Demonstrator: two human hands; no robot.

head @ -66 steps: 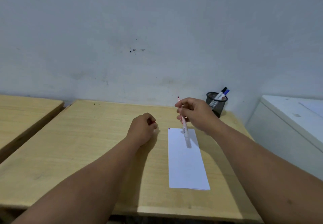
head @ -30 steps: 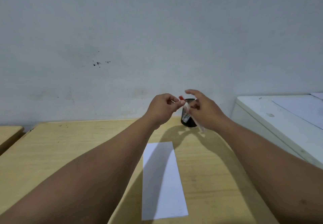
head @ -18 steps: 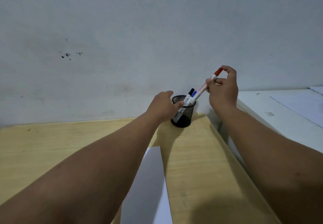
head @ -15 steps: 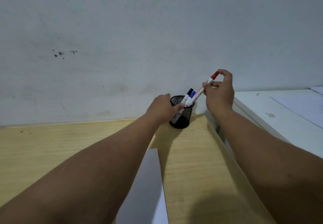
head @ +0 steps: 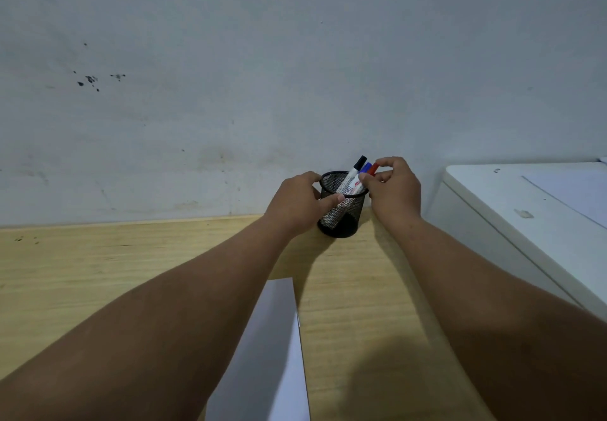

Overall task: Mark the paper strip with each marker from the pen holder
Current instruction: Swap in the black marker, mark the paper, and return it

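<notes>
A black mesh pen holder stands at the table's far edge by the wall. My left hand grips its left side, thumb across the mesh. Three markers lean in it: black-capped, blue-capped and red-capped. My right hand pinches the red marker's cap end, with the marker's body down inside the holder. The white paper strip lies on the wooden table between my forearms, its near end out of frame.
A grey wall rises right behind the holder. A white cabinet with a sheet on top stands close to the table's right edge.
The red marker was capped in front of the holder, then lifted high in my right hand and lowered into the holder. My left hand took hold of the holder's side.
</notes>
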